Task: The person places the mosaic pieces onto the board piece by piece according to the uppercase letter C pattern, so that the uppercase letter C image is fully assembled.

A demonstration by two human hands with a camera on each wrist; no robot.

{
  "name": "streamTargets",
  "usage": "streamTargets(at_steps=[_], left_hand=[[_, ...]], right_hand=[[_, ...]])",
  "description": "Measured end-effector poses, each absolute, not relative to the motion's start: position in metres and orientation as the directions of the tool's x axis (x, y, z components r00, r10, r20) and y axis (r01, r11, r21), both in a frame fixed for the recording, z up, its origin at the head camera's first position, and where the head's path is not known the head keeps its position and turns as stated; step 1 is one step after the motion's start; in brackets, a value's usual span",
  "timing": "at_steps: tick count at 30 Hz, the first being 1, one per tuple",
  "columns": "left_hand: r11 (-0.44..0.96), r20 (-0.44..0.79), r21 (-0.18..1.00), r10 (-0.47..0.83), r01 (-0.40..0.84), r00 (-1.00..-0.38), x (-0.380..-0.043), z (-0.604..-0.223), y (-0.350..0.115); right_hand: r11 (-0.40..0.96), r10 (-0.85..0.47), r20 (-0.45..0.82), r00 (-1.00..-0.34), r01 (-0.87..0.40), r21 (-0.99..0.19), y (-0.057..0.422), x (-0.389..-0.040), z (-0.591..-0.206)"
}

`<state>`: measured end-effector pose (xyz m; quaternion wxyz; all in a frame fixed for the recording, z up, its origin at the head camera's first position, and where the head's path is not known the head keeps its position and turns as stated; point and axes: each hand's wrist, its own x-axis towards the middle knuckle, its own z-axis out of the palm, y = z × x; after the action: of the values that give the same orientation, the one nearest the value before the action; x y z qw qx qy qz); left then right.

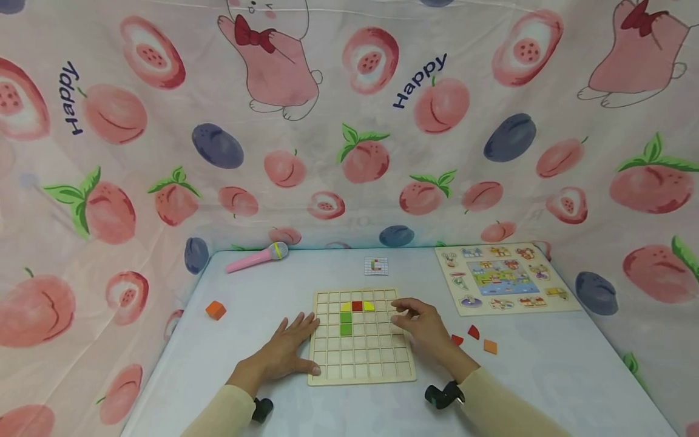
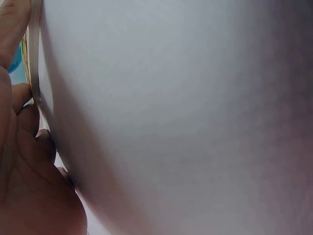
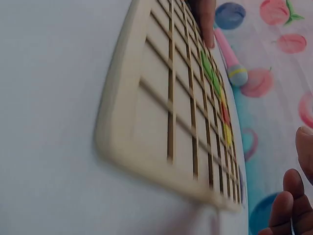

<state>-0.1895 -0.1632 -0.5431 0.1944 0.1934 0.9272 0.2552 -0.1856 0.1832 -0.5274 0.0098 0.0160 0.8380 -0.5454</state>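
Note:
A wooden grid board (image 1: 377,355) lies on the table. In its upper cells sit a red square (image 1: 357,306), a yellow piece (image 1: 346,307) on its left, a yellow rounded piece (image 1: 369,306) on its right, and green squares (image 1: 346,323) below the left one. My left hand (image 1: 289,346) rests with spread fingers along the board's left edge, thumb on its lower corner. Over the right edge hovers my right hand (image 1: 420,325), fingers loosely bent. In the right wrist view its fingertips (image 3: 293,183) stand apart from the thumb, with nothing visible between them.
Red rounded pieces (image 1: 473,332) and an orange square (image 1: 490,346) lie right of the board. A pattern card (image 1: 377,266) sits behind it. Further out are a picture puzzle board (image 1: 459,303), a pink toy microphone (image 1: 248,261) and an orange cube (image 1: 215,310).

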Motion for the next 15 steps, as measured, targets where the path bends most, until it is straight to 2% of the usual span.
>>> streamTargets(at_steps=[15], left_hand=[[0.789,-0.261,0.560,0.456,0.252,-0.851,-0.188,-0.539,-0.163]], right_hand=[[0.547,0.080,-0.102,-0.992,0.129,-0.827,0.287,-0.158,-0.534]])
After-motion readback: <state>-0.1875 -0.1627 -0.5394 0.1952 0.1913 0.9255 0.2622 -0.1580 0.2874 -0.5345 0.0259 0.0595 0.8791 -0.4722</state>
